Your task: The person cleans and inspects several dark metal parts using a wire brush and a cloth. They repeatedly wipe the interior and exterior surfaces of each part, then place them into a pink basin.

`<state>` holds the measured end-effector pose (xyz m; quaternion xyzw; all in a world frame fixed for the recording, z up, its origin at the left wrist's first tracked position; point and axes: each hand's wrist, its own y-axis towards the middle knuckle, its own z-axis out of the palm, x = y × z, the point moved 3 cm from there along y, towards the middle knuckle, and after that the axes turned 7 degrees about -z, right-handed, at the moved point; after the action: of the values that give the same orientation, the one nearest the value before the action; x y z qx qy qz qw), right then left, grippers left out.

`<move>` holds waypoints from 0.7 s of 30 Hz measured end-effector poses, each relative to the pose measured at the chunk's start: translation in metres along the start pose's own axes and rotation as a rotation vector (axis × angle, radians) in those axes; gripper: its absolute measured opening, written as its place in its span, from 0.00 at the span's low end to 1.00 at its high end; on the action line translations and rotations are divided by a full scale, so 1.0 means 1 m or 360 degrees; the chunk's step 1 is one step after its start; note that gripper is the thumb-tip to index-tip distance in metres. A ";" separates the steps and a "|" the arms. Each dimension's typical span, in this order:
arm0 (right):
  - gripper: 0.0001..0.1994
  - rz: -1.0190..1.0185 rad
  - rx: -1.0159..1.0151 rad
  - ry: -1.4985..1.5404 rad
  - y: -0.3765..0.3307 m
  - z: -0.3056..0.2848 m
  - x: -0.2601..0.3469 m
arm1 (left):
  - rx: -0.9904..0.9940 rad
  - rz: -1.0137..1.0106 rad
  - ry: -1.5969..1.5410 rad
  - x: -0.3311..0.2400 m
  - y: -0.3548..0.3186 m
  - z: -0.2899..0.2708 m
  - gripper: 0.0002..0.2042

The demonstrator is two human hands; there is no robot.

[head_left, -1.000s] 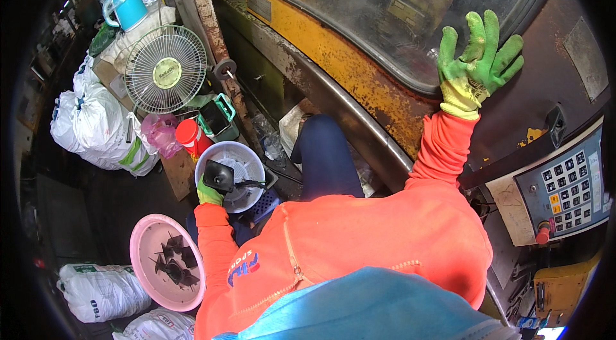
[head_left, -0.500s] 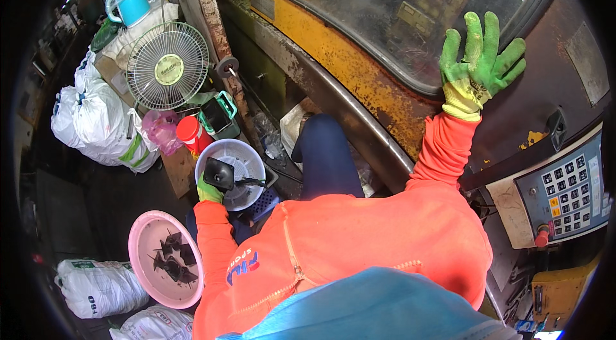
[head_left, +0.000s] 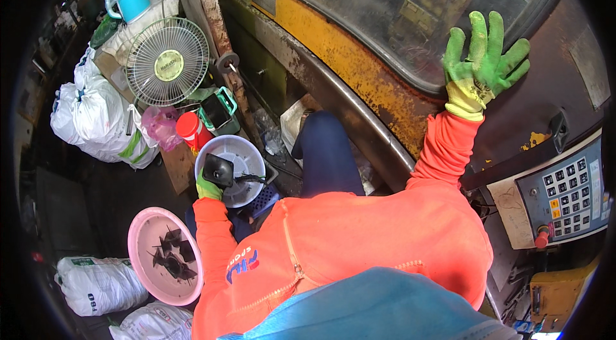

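My left hand (head_left: 209,186), in a green glove, grips a black moulded part (head_left: 219,171) with a squarish, dished top. It holds the part over the near left side of a pale lavender basket (head_left: 252,195), and a dark strip (head_left: 249,178) extends from beside the part across the basket. My right hand (head_left: 482,67), in a green and yellow glove, is raised with its fingers spread. It lies against or just in front of the machine door (head_left: 359,74), beside the lower right of the window; whether the palm touches is hard to tell.
A pink basin (head_left: 142,269) with several black pieces stands at left, near white sacks (head_left: 101,285). Beyond the basket are a red container (head_left: 190,127), a green-handled box (head_left: 219,112) and a fan (head_left: 168,65). A button panel (head_left: 564,192) stands at right.
Both hands keep nearly the same pose. The view has shifted slightly, and the machine door appears a little farther right in it.
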<state>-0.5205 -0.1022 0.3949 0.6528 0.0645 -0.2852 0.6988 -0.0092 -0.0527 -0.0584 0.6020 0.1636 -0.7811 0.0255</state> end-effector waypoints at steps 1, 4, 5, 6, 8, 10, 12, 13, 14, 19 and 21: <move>0.15 0.0037 0.0033 -0.0003 0.000 0.001 0.000 | 0.0011 -0.0076 -0.0239 0.002 0.001 0.000 0.10; 0.14 -0.0037 0.0035 -0.0087 0.001 -0.002 0.000 | -0.0097 0.0259 0.0231 -0.011 -0.002 0.004 0.10; 0.14 -0.0041 0.0030 -0.0078 0.003 -0.003 0.000 | -0.0111 0.0458 0.0400 -0.020 -0.005 0.009 0.10; 0.14 -0.0045 0.0030 -0.0067 0.006 -0.005 0.001 | -0.0226 0.0705 0.0923 -0.034 -0.009 0.015 0.10; 0.16 -0.0057 0.0011 0.0001 0.013 -0.011 0.006 | -0.0410 0.1215 0.1852 -0.063 -0.014 0.030 0.08; 0.19 0.0181 -0.0003 0.0298 0.017 -0.021 0.019 | -0.0483 0.0883 0.1162 -0.090 -0.001 0.029 0.08; 0.20 0.0377 -0.0479 0.0868 0.020 -0.028 0.051 | -0.0729 0.1692 0.2470 -0.121 0.004 0.038 0.07; 0.20 0.0514 -0.0633 0.1283 0.018 -0.026 0.076 | -0.0820 0.1592 0.2474 -0.128 0.013 0.036 0.13; 0.20 0.0622 -0.0684 0.1890 0.018 -0.022 0.103 | -0.1028 0.1740 0.2396 -0.137 0.019 0.033 0.15; 0.23 -0.0007 0.0477 0.2782 0.008 -0.012 0.252 | -0.1210 0.1513 0.2114 -0.125 0.052 0.003 0.13; 0.20 -0.0310 0.0905 0.2905 -0.005 -0.008 0.302 | -0.1260 0.1381 0.1676 -0.109 0.052 -0.012 0.15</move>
<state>-0.2706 -0.1898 0.2503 0.7601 0.5661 0.2712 0.1681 0.0437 -0.1155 0.0307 0.8490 0.1706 -0.1970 0.4597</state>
